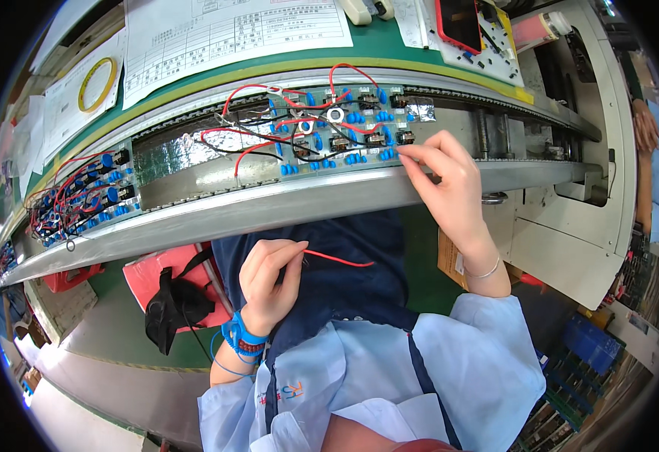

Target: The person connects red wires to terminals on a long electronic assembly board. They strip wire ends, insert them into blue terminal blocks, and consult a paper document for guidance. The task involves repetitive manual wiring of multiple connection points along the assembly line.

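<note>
In front of my apron, my left hand [271, 275] pinches a short red wire [341, 260] by one end. The wire's free end points to the right. My right hand [448, 177] has its thumb and forefinger pressed together at the lower right corner of a circuit board panel [333, 161]. What those fingertips hold, if anything, is too small to make out. Blue disc parts, black parts and two pale rings sit on the panel. Loose red and black wires loop over it and past its left side.
The panel rests between the rails of a conveyor [284, 197]. Farther left on it lies another wired board group [88, 192]. Beyond the rails are printed sheets [231, 38], a yellow tape roll [97, 84], and a red-edged phone [458, 22]. A machine housing [563, 248] stands at right.
</note>
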Motion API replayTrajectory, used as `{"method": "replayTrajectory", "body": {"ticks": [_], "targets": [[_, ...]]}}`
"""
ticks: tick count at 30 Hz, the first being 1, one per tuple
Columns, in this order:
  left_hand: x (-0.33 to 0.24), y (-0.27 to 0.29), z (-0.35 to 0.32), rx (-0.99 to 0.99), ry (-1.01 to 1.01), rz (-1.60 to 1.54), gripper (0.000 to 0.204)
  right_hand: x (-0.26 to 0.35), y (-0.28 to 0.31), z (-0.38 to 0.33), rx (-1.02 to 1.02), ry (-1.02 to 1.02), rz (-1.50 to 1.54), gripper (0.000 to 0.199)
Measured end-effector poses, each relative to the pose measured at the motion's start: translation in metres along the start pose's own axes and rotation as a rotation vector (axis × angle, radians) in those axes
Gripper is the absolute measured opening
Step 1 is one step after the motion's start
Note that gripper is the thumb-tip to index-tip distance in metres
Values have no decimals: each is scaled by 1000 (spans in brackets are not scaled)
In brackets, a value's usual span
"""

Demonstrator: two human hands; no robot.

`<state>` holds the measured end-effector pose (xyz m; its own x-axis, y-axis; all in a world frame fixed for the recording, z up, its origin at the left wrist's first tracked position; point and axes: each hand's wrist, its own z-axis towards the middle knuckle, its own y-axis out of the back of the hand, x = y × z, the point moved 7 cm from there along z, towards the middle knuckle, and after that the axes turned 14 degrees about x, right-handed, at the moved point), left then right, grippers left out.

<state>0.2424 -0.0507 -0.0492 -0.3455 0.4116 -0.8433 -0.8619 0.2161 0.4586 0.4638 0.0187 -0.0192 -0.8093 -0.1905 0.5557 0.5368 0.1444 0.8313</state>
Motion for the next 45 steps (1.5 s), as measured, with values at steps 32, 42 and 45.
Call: {"method": "replayTrajectory", "body": {"ticks": [32, 42, 45], "targets": [[-1, 3, -5, -23, 10, -2, 22, -3, 7, 38, 245, 93, -233, 11], [-3, 0, -3, 4, -2, -14, 23, -8, 29, 16, 162, -71, 3, 9], [-2, 0, -6, 6, 6, -6, 24, -11, 36, 10, 69, -86, 30, 11]]}}
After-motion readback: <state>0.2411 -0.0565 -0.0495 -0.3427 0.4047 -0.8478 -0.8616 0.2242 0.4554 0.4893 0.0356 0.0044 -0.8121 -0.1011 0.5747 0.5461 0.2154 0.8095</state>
